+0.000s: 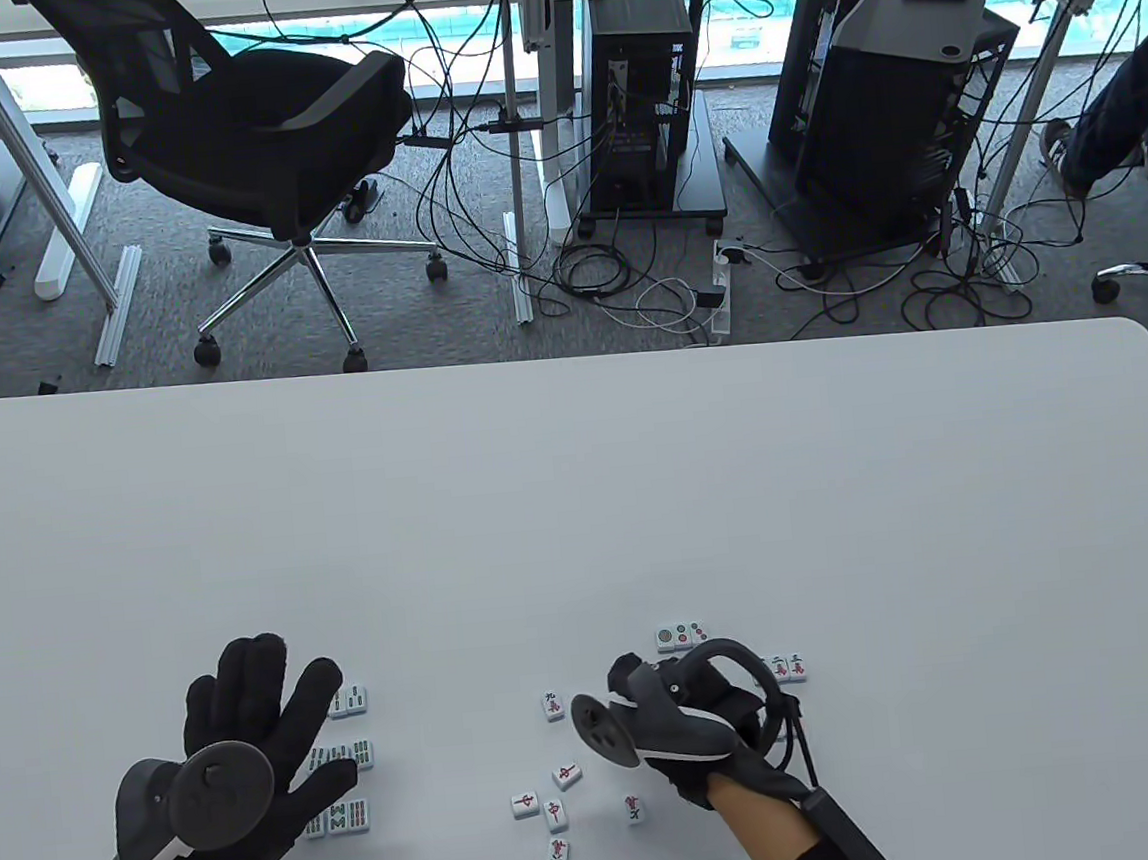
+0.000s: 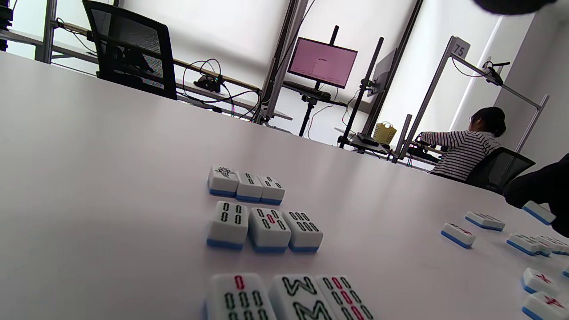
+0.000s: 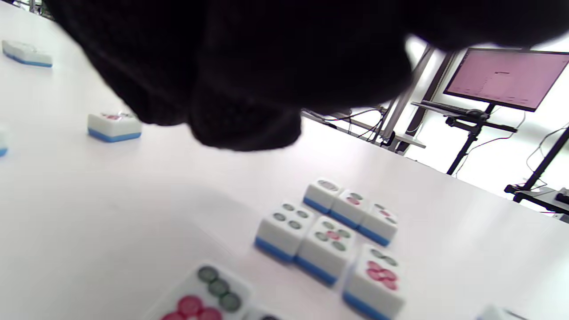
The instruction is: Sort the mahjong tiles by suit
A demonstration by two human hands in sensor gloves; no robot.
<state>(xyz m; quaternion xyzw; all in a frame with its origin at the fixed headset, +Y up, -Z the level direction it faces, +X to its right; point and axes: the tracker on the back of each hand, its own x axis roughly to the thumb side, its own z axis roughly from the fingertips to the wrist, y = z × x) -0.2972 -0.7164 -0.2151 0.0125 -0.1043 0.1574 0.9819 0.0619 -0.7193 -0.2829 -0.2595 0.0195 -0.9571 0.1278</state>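
Near the white table's (image 1: 578,470) front edge, left black-gloved hand (image 1: 251,749) lies flat, fingers spread, hiding part of the bamboo-suit white mahjong tiles (image 2: 264,229), rowed lengthwise. Right black-gloved hand (image 1: 679,717) covers the dot tiles (image 3: 326,242); finger state unclear. Character tiles (image 1: 552,813) lie scattered between, pointing all ways.

Bamboo tiles (image 2: 264,222) in three rows on the white table (image 2: 111,178)
Loose tiles (image 2: 484,226) lie scattered well to the right; a pink monitor (image 2: 322,62) stands behind

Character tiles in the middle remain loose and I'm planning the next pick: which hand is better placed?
Probably right. The right hand sits beside the loose character tiles; the left hand lies spread over the bamboo tiles, farther away.
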